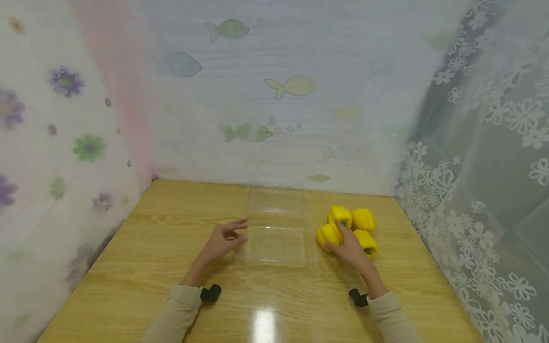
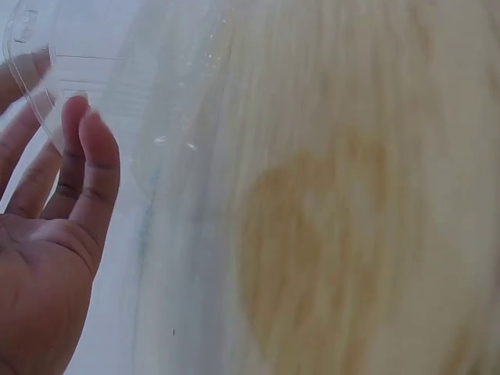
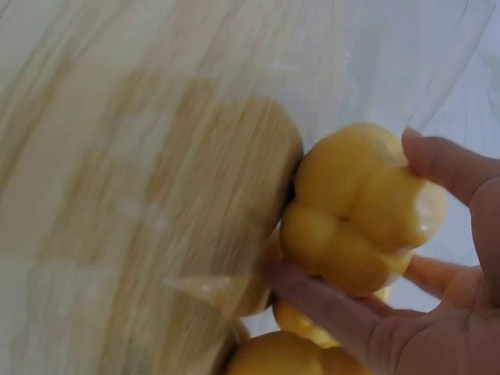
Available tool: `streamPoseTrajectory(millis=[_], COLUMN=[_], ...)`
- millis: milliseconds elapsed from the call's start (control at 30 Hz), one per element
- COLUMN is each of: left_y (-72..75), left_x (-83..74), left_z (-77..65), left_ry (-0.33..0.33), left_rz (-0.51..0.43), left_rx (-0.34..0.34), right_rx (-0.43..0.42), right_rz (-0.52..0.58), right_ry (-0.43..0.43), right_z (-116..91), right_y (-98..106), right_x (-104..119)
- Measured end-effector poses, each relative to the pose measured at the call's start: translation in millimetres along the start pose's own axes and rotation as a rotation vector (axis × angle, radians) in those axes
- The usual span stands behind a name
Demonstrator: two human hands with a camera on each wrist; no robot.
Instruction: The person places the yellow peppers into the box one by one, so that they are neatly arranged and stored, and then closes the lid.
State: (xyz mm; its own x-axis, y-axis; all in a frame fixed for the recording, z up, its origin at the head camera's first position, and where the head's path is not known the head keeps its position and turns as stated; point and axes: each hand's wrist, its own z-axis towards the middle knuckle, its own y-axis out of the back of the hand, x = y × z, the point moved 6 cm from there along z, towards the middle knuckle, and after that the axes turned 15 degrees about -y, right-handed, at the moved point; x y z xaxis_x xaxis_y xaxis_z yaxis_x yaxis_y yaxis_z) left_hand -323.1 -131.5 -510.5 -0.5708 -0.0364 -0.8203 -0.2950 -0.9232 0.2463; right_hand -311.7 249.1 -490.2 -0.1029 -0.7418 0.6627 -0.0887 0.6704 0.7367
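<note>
The right hand [image 1: 349, 247] holds a glossy yellow, block-shaped bell pepper [image 1: 329, 237] at its 10 o'clock, thumb on the near side and fingers curled over the far side. In the right wrist view the pepper's lobed end shows between thumb and fingers; whether it has left the table I cannot tell.

It should handle as a light, hollow thing — firm in the wall, yet easily bruised or cracked by a hard squeeze. The skin looks smooth and probably slippery, so a broad hold across the lobes, with pads settled in the grooves, would serve better than a fingertip pinch.

Around the held pepper, three more yellow bell peppers lie close: one [image 1: 339, 214] at 1 o'clock, one [image 1: 363, 219] at 2 o'clock, and one [image 1: 369, 244] at 3 o'clock, its green stem end showing.

At 9 o'clock lies a clear, thin plastic rectangular tray [image 1: 276, 245], with a matching clear panel [image 1: 274, 201] at the tray's 12 o'clock. The left hand [image 1: 223, 243] is at the tray's 9 o'clock edge, fingers loosely bent and thumb apart — contact is unclear. All this stands on a light wood-grain table [image 1: 163, 238].
</note>
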Motion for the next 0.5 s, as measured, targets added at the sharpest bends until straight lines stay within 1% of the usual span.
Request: streamPoseTrajectory(millis=[133,300,367,500], left_y=[-1.5,-3.1,-3.2,-3.8], left_x=[4.0,5.4,6.0,8.2], left_z=[-1.5,-1.9,-1.6,-1.1], left_ry=[0.002,-0.026,-0.038,-0.04], left_rz=[-0.044,-0.069,-0.076,-0.093], left_rx=[-0.02,-0.048,-0.059,-0.079], right_rx=[-0.006,-0.013,-0.013,-0.008], right_rz=[0.008,0.004,0.021,0.077], right_ry=[-0.018,-0.039,-0.056,-0.113], right_z=[1.4,1.9,2.2,1.5], right_y=[-2.1,-2.9,-2.4,-1.4], right_x=[-2.5,-5.1,-6.2,-9.0])
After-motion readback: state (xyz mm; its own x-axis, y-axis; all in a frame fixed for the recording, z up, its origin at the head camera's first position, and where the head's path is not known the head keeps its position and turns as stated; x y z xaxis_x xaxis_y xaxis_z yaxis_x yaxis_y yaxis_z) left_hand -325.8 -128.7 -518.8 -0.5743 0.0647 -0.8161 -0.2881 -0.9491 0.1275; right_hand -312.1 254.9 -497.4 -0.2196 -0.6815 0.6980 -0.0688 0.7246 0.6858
